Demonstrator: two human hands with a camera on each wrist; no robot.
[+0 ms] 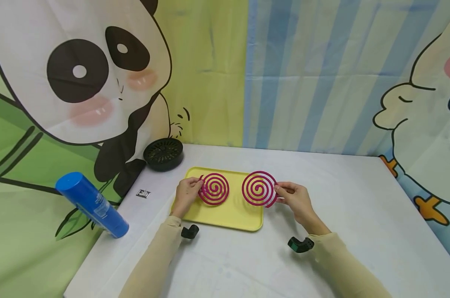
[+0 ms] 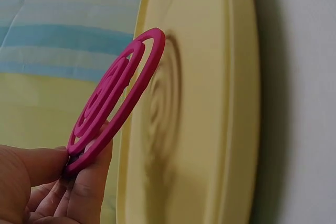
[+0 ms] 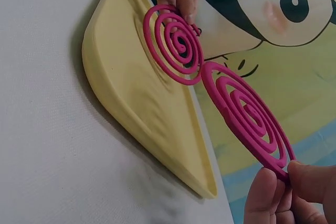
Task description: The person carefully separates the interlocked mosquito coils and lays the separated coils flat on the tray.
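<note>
Two magenta spiral mosquito coils are held apart above a yellow tray (image 1: 225, 217). My left hand (image 1: 186, 194) pinches the outer edge of the left coil (image 1: 215, 189) between thumb and fingers, and in the left wrist view this coil (image 2: 137, 90) is tilted, casting a shadow on the tray. The right coil (image 1: 259, 188) is pinched at its outer end by my right hand (image 1: 295, 200), near the tray's right edge. In the right wrist view, thumb and fingertips grip the rim of that coil (image 3: 247, 116).
A round black slotted holder (image 1: 163, 154) stands at the table's back left. Left of the tray are a small metal piece (image 1: 143, 193) and a blue spray can (image 1: 92, 205), which leans in view. A printed curtain (image 1: 210, 74) hangs behind the white table (image 1: 232, 265).
</note>
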